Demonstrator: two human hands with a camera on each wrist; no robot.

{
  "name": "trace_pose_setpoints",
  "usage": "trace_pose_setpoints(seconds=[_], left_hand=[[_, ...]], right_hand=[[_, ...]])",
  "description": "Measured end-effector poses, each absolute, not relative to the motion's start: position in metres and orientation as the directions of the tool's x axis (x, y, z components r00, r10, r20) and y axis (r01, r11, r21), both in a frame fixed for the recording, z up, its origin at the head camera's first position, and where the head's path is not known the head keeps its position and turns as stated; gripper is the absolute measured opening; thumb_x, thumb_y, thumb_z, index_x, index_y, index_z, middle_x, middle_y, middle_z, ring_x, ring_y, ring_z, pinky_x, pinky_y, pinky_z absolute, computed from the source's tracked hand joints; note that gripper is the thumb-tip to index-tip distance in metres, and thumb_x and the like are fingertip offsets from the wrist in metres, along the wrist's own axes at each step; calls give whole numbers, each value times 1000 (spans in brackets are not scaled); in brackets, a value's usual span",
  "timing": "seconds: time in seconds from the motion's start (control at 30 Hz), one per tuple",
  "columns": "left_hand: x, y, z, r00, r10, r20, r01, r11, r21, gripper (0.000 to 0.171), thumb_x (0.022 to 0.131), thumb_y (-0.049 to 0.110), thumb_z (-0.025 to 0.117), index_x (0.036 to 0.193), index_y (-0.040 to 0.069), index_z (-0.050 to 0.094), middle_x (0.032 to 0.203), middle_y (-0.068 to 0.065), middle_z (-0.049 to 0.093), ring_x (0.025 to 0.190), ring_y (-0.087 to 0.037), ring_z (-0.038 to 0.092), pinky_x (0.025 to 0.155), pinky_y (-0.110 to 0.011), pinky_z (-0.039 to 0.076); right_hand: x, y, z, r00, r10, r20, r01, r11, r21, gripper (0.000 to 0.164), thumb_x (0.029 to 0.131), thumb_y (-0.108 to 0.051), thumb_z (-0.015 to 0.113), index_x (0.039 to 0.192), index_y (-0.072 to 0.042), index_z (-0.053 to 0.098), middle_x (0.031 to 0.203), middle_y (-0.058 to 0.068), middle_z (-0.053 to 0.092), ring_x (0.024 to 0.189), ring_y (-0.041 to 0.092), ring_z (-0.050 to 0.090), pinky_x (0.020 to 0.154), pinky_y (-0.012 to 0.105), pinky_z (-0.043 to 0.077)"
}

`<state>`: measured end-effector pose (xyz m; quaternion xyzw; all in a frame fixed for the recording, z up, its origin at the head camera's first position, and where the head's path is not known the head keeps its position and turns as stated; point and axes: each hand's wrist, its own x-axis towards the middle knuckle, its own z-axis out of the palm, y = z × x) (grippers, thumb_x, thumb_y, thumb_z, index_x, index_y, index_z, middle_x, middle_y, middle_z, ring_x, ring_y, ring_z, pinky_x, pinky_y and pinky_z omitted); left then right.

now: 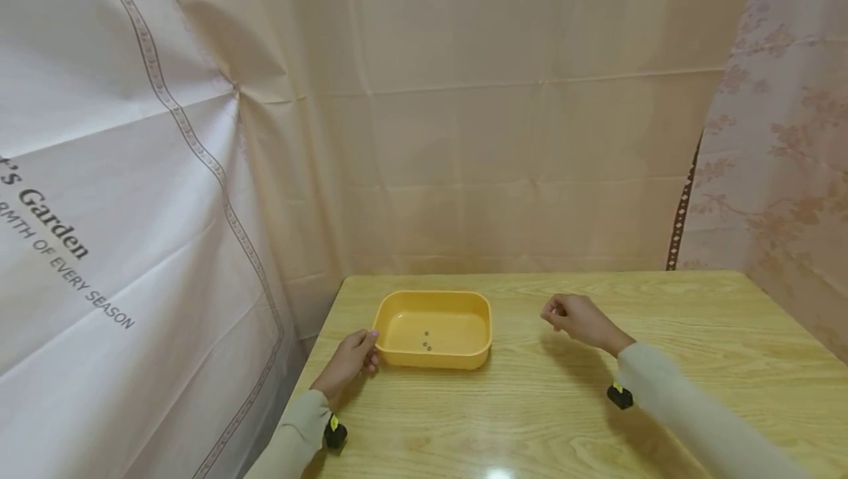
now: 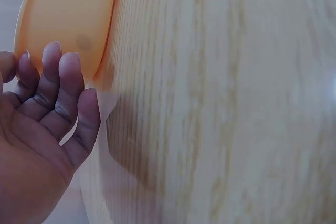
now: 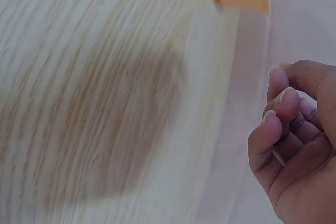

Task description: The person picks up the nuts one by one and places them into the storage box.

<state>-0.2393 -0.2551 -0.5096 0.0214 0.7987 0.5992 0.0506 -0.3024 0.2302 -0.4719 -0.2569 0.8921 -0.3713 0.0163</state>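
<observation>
A yellow plastic tray (image 1: 433,359) with rounded corners stands on the table. Three small dark round pieces (image 1: 427,343) lie on its floor, too small to identify. My left hand (image 1: 349,363) pinches the tray's near left corner, thumb on the rim and the other fingers against the outer wall. In the left wrist view those fingers (image 2: 68,72) touch the orange-looking tray wall (image 2: 73,19). To the right of the tray and apart from it, my right hand (image 1: 583,321) hovers over the table with curled fingers. Its thumb and forefinger tips (image 3: 278,80) meet; whether anything small sits between them is hidden.
The wood-grain table (image 1: 530,420) extends to the front and right. Behind it hangs a beige cloth (image 1: 503,133). A white printed cloth (image 1: 132,243) hangs at the left, a floral one (image 1: 788,140) at the right. Each wrist bears a small black camera (image 1: 620,395).
</observation>
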Motion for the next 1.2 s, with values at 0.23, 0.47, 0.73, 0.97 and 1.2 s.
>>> trace_pose_setpoints(seconds=[0.23, 0.47, 0.73, 0.97, 1.2], left_hand=[[-238, -254, -508, -994, 91, -57, -29, 287, 958, 43, 112, 36, 45, 112, -5, 57, 83, -8, 60, 71, -17, 58, 64, -27, 54], [-240, -254, -511, -995, 88, -49, -24, 273, 962, 42, 111, 37, 47, 107, -4, 57, 83, -9, 60, 71, -16, 58, 63, -26, 54], [-239, -254, -511, -994, 98, -37, -9, 273, 962, 42, 111, 38, 47, 106, -3, 57, 82, -8, 60, 70, -17, 58, 63, -26, 54], [-238, -253, -510, -995, 94, -36, -10, 264, 965, 42, 111, 36, 47, 106, -5, 56, 82, -10, 60, 70, -17, 58, 63, -26, 54], [-239, -254, -512, -994, 101, -32, -4, 274, 962, 43, 111, 38, 47, 107, -4, 57, 83, -9, 60, 70, -17, 58, 63, -26, 54]], right_hand=[[-305, 219, -469, -858, -481, 180, -466, 581, -667, 15, 106, -15, 60, 104, -1, 66, 80, 14, 66, 64, 34, 61, 50, 29, 49], [-306, 206, -466, -846, -497, 192, -485, 570, -663, 15, 106, -15, 61, 104, -1, 66, 80, 12, 66, 63, 32, 61, 50, 28, 49], [-305, 193, -462, -852, -493, 174, -467, 568, -678, 12, 106, -15, 61, 104, -4, 66, 81, 10, 67, 61, 26, 59, 49, 27, 49], [-305, 183, -461, -840, -514, 173, -476, 545, -691, 15, 106, -15, 61, 106, -1, 66, 82, 11, 67, 60, 22, 58, 50, 28, 49], [-305, 172, -461, -839, -515, 178, -480, 545, -688, 14, 106, -16, 62, 105, -2, 66, 82, 13, 68, 59, 20, 57, 49, 27, 49]])
